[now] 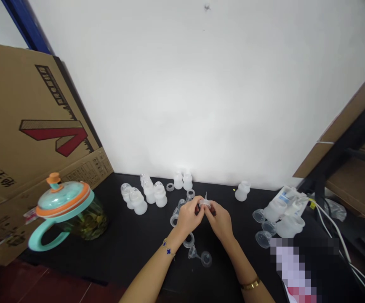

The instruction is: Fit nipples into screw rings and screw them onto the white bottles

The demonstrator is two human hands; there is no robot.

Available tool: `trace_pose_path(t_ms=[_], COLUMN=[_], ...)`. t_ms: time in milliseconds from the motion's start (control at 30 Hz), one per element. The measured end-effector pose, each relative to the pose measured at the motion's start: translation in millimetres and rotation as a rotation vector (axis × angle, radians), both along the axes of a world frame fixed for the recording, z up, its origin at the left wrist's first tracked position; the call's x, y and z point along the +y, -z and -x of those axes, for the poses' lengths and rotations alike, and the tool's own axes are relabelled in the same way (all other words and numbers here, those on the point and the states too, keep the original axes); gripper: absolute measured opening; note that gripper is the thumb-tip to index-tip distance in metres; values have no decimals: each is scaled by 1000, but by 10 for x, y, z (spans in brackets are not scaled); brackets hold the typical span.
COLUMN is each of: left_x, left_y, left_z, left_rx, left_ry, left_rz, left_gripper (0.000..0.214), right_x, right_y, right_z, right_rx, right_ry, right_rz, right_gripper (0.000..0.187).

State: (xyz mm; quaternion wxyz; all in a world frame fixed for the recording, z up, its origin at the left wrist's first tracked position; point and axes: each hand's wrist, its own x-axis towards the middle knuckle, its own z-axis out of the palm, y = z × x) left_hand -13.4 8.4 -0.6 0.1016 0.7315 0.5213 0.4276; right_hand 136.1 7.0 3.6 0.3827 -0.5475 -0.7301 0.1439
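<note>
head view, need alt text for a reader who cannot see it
A person's left hand and right hand hold a small pale ring with a pointed tip over a black table. Whitish bottles stand near the wall, loose rings lie near the hands, and a teal-handled pitcher stands at the picture's left.

White ring point(205, 203) partly hidden by fingers point(195, 200), cardboard box point(8, 101) cropped (left edge), patch point(291, 263) pixelated

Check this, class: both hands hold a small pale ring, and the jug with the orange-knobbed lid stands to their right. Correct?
The side is wrong: the head view shows the jug left of the left hand and right hand, which hold the ring.
</note>
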Motion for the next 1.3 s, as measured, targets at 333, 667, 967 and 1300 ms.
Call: trace_pose_path(t_ms=[333,667,967,1300], left_x=[-8,-6,-6,-8], left_y=[13,11,19,28], left_z=[-2,-8,-10,-16], left_rx=[-27,-28,-44,-55], left_ry=[4,-14,-14,-25], left_rz=[6,4,9,23], left_gripper=[20,18,19,19], right_x=[6,18,21,19], right_y=[19,48,58,21], right_z=[4,8,10,9], right_rx=[2,-13,-11,-30], right_ry=[1,21,19,26], right_rz=[19,8,22,14], right_gripper=[25,27,27,30])
